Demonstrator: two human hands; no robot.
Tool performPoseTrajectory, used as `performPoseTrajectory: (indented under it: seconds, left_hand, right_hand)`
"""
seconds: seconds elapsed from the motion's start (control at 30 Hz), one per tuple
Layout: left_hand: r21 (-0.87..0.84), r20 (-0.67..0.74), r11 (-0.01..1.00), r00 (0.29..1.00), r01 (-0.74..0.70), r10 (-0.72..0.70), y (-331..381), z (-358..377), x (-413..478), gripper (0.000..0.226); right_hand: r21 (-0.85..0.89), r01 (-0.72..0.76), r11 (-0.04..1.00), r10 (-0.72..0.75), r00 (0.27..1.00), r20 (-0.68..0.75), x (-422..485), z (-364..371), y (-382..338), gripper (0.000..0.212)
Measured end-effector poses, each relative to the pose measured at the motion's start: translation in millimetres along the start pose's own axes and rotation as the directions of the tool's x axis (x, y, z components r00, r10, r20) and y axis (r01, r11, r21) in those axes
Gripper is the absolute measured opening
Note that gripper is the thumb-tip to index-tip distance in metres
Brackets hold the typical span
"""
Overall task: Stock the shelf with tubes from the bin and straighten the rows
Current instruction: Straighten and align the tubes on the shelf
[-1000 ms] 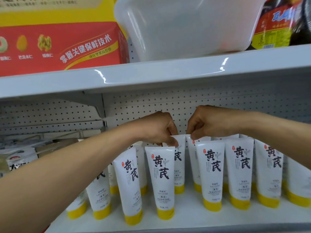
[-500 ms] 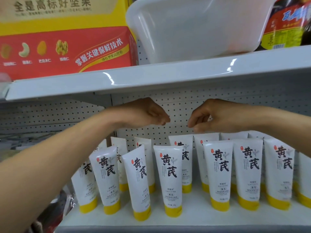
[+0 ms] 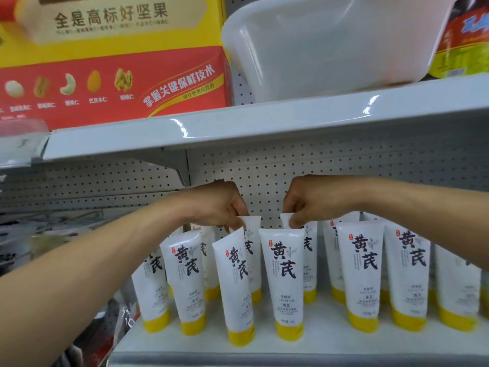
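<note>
Left hand pinches the crimped top of one back-row white yellow-capped tube; right hand pinches its neighbour's, evidently squaring rows on the grey metal shelf.

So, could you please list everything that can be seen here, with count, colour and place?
tubes: about a dozen in view, white with yellow caps, standing cap-down in rows on the lower shelf
lower shelf: one, grey-white, bottom
upper shelf: one, grey-white, across the middle
box: one, red and yellow, upper shelf, left
bin: one, translucent white, upper shelf, centre-right
packet: one, red and yellow, upper shelf, far right
pegboard: white, behind the tubes
left hand: pinching a back-row tube top
right hand: pinching another back-row tube top
</note>
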State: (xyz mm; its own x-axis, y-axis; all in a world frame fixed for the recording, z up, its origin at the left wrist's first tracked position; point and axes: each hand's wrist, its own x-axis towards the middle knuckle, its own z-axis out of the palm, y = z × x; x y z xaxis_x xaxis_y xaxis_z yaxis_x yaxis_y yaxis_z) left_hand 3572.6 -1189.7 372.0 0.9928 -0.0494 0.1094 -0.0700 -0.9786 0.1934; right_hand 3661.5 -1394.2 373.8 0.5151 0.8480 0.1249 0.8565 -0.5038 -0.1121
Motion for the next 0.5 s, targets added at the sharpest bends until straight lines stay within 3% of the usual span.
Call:
performPoseTrajectory:
  seconds: [0.5]
  left_hand:
    - [-0.069,-0.035,0.997,0.999,-0.021,0.019,15.0,7.9,9.8,0.016]
  right_hand:
    - [0.066,0.029,0.997,-0.028,1.000,-0.007,1.2,4.2,4.8,0.009]
